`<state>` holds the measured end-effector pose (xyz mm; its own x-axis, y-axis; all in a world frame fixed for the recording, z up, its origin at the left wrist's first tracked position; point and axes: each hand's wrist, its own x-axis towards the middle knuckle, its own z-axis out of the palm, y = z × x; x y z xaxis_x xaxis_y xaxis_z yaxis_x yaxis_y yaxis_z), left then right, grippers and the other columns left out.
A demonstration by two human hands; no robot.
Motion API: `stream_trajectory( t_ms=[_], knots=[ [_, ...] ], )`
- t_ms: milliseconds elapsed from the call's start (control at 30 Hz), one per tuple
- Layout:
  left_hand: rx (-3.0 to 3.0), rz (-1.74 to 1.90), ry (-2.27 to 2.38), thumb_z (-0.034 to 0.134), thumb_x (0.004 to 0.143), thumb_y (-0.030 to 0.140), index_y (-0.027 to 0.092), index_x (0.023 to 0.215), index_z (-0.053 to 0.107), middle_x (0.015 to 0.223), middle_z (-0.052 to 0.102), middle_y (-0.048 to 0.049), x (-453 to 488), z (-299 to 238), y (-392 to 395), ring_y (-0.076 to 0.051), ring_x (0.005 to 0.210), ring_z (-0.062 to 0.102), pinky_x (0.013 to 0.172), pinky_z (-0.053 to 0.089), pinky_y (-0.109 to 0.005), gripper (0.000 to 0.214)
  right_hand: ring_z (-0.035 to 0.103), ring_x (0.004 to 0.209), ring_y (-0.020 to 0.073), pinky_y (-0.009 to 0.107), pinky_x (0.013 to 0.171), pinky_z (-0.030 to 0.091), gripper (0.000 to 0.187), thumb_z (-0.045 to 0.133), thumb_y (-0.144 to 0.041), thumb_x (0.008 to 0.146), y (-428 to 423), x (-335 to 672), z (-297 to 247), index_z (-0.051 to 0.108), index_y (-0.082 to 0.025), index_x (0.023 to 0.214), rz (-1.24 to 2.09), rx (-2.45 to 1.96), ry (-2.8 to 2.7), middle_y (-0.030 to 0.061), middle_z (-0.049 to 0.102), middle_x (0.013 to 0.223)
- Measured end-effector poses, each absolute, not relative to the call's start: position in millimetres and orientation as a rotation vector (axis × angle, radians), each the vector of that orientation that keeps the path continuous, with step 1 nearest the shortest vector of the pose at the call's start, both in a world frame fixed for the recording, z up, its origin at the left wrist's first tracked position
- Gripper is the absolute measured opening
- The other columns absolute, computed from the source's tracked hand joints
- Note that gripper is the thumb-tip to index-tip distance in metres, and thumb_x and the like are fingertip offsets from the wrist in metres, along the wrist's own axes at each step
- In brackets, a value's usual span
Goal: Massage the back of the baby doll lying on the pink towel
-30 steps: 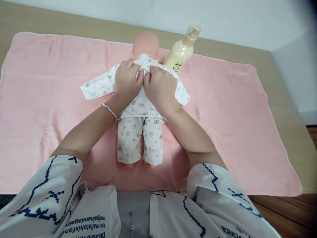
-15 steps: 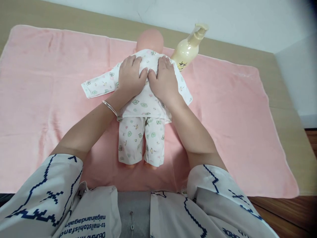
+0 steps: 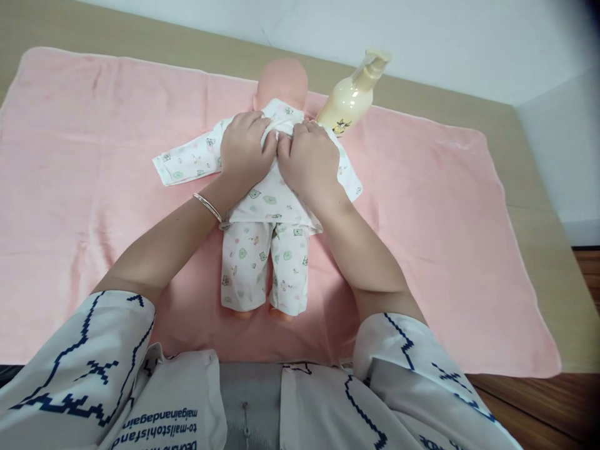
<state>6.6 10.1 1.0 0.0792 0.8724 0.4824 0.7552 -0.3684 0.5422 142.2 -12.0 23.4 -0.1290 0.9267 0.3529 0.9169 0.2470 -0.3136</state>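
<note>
In the head view, the left hand (image 3: 246,147) and right hand (image 3: 310,156) press side by side on the upper back of the doll's white printed shirt (image 3: 274,203), thumbs nearly meeting. The fingers are curled, with cloth rucked up between them; I cannot tell whether either hand actually pinches it. A silvery bracelet (image 3: 207,208) circles the left wrist.

The doll (image 3: 282,78) lies in the middle of the pink blanket (image 3: 435,237), head at twelve o'clock, its printed trousers (image 3: 244,269) pointing to six. One sleeve reaches toward nine o'clock; the other slants out near three.

Between one and two o'clock, just past the doll's shoulder, is a cream pump bottle (image 3: 347,106) with a clear cover over its pump. Its base is hidden, and its fill level cannot be told.

The blanket spreads broadly toward three and nine o'clock. Its far edge passes behind the doll's head, leaving a strip of wooden counter (image 3: 539,162) before the white wall (image 3: 422,37). At four o'clock, the blanket's corner lies near the counter's front edge, with dark wooden flooring (image 3: 562,406) below.
</note>
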Motion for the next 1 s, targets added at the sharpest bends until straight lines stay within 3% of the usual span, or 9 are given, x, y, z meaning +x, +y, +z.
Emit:
stream_trajectory(
  t_ms=[133, 233, 400, 533, 633, 733, 800, 900, 1000],
  knots=[
    [2.145, 1.101, 1.721, 0.045, 0.085, 0.035, 0.022, 0.119, 0.059, 0.129, 0.059, -0.0112, 7.7, -0.7, 16.5, -0.029, 0.126, 0.050, 0.113, 0.036, -0.045, 0.039, 0.037, 0.138, 0.0342, 0.055, 0.116, 0.029, 0.051, 0.028, -0.047, 0.101, 3.1, 149.9, 19.5, 0.052, -0.012, 0.130, 0.109, -1.612, -2.115, 0.0175, 0.053, 0.138],
    [2.075, 1.097, 1.671, 0.050, 0.081, 0.040, 0.029, 0.122, 0.056, 0.132, 0.058, -0.0073, 6.9, -2.8, 22.9, -0.031, 0.130, 0.046, 0.117, 0.031, -0.049, 0.043, 0.035, 0.140, 0.0325, 0.054, 0.118, 0.028, 0.046, 0.035, -0.041, 0.099, 11.8, 154.5, 19.1, 0.048, -0.017, 0.137, 0.108, -1.571, -2.173, 0.0126, 0.050, 0.142],
    [2.193, 1.120, 1.630, 0.042, 0.088, 0.042, 0.032, 0.110, 0.063, 0.126, 0.063, -0.0039, 4.4, -2.0, 17.6, -0.026, 0.123, 0.053, 0.113, 0.038, -0.043, 0.033, 0.046, 0.132, 0.0353, 0.055, 0.112, 0.036, 0.043, 0.028, -0.037, 0.101, -2.7, 145.4, 22.9, 0.057, -0.013, 0.121, 0.060, -1.614, -2.113, 0.0171, 0.059, 0.126],
    [2.264, 1.104, 1.659, 0.036, 0.094, 0.045, 0.030, 0.108, 0.064, 0.122, 0.066, -0.0029, 5.5, -0.7, 11.9, -0.024, 0.119, 0.054, 0.110, 0.040, -0.046, 0.035, 0.052, 0.124, 0.0377, 0.057, 0.108, 0.039, 0.048, 0.024, -0.040, 0.102, -14.2, 138.1, 22.9, 0.061, -0.010, 0.105, 0.034, -1.712, -2.017, 0.0183, 0.063, 0.109],
    [2.284, 1.079, 1.704, 0.040, 0.093, 0.038, 0.023, 0.118, 0.061, 0.126, 0.064, -0.0055, 6.7, -1.6, 15.1, -0.024, 0.119, 0.053, 0.110, 0.041, -0.044, 0.036, 0.050, 0.127, 0.0357, 0.054, 0.108, 0.041, 0.037, 0.031, -0.034, 0.099, -8.2, 141.3, 21.7, 0.061, -0.013, 0.108, 0.025, -1.662, -2.031, 0.0166, 0.063, 0.116],
    [2.292, 1.032, 1.696, 0.040, 0.091, 0.032, 0.015, 0.129, 0.055, 0.134, 0.059, -0.0089, 6.1, -3.2, 20.9, -0.026, 0.125, 0.050, 0.113, 0.038, -0.045, 0.043, 0.043, 0.135, 0.0326, 0.052, 0.114, 0.036, 0.037, 0.037, -0.026, 0.095, 3.2, 148.0, 20.3, 0.055, -0.013, 0.125, 0.059, -1.581, -2.111, 0.0155, 0.055, 0.135],
    [2.305, 1.037, 1.621, 0.039, 0.092, 0.035, 0.020, 0.129, 0.055, 0.136, 0.057, -0.0071, 4.6, -3.9, 22.9, -0.025, 0.128, 0.049, 0.115, 0.036, -0.045, 0.043, 0.039, 0.138, 0.0317, 0.052, 0.117, 0.031, 0.040, 0.038, -0.025, 0.094, 7.7, 150.8, 19.0, 0.051, -0.013, 0.131, 0.084, -1.553, -2.135, 0.0154, 0.049, 0.143],
    [2.324, 1.107, 1.523, 0.037, 0.093, 0.039, 0.032, 0.118, 0.061, 0.130, 0.061, -0.0022, 2.9, -2.8, 20.2, -0.023, 0.127, 0.051, 0.115, 0.037, -0.042, 0.036, 0.040, 0.137, 0.0319, 0.055, 0.115, 0.034, 0.037, 0.035, -0.030, 0.098, 5.5, 149.9, 17.0, 0.053, -0.017, 0.126, 0.092, -1.530, -2.124, 0.0144, 0.051, 0.140],
    [2.383, 1.114, 1.567, 0.033, 0.096, 0.035, 0.026, 0.111, 0.064, 0.121, 0.066, -0.0057, 4.3, 0.4, 12.0, -0.023, 0.120, 0.055, 0.111, 0.041, -0.042, 0.036, 0.048, 0.129, 0.0349, 0.057, 0.108, 0.041, 0.039, 0.028, -0.036, 0.101, -4.4, 143.8, 17.2, 0.057, -0.014, 0.116, 0.063, -1.546, -2.092, 0.0174, 0.059, 0.125]
  ],
)
